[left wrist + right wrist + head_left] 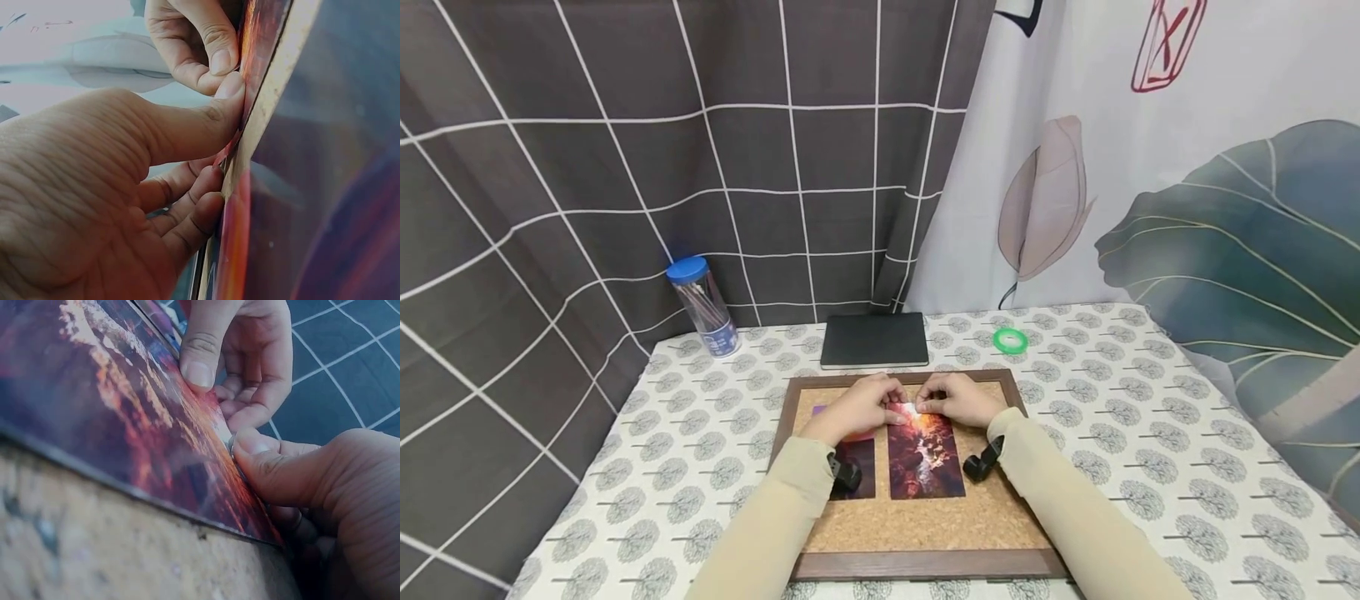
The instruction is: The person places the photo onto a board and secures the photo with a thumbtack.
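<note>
A glossy photo print (926, 457) with a fiery red and orange scene lies on the cork board (925, 525). My left hand (867, 406) holds its top left corner, the thumb on the picture side and other fingers beyond the top edge. At the top edge, close beside it, my right hand (962, 400) pinches a small shiny disc (232, 447) between thumb and finger; most of the disc is hidden. A second print (859, 471), purple and dark, lies to the left, partly covered by my left hand and wrist camera.
A brown wooden frame (925, 565) borders the board. Behind it lie a black notebook (875, 340) and a green tape roll (1011, 340). A clear jar with a blue lid (703, 307) stands at the back left, near the dark grid curtain (730, 150).
</note>
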Demonstrator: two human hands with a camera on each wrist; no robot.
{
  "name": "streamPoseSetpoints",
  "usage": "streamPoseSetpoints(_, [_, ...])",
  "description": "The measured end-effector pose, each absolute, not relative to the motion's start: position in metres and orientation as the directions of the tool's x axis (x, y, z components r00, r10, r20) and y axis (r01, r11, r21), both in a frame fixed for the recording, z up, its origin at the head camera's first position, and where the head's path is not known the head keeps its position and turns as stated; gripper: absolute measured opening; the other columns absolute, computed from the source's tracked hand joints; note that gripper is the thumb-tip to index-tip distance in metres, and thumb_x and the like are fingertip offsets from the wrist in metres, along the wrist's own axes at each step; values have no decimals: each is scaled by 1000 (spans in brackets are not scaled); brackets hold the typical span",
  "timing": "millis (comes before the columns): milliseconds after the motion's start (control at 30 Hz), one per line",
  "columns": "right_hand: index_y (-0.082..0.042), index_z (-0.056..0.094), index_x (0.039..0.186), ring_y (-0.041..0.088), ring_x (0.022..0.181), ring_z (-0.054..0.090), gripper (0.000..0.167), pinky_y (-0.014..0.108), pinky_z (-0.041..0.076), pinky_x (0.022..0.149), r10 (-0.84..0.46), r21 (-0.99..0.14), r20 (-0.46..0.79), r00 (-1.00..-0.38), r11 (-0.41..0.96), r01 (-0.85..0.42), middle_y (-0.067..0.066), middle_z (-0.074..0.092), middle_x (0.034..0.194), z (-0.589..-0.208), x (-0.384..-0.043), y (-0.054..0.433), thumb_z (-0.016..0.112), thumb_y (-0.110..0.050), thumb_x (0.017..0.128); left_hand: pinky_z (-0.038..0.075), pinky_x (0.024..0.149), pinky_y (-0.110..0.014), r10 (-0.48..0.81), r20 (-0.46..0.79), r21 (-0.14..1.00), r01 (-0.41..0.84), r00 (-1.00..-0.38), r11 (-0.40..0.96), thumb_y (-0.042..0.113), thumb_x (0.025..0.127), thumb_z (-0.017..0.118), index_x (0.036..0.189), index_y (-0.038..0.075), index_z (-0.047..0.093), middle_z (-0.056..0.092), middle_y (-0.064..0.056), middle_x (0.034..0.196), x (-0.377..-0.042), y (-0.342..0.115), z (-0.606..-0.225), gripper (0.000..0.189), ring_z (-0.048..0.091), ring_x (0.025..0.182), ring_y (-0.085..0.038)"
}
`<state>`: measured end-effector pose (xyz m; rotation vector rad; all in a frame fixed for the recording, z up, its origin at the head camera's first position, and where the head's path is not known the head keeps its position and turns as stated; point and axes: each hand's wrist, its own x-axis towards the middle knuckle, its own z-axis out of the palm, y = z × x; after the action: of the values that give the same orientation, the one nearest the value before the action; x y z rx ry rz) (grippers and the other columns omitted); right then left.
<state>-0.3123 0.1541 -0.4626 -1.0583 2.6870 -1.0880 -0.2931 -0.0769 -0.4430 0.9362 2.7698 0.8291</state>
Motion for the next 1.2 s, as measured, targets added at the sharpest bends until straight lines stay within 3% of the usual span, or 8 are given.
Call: streamPoseSetpoints(1200, [-12, 76, 84, 12, 79, 53, 8, 32, 44, 75, -509, -681, 119, -853, 583, -443, -4, 62, 82, -459, -307, 145, 79, -19, 87, 47, 78, -31, 587, 46, 527, 518, -809, 673, 20, 89, 79, 106, 11, 67, 57, 0, 94, -289, -74, -438, 23, 55, 85, -14])
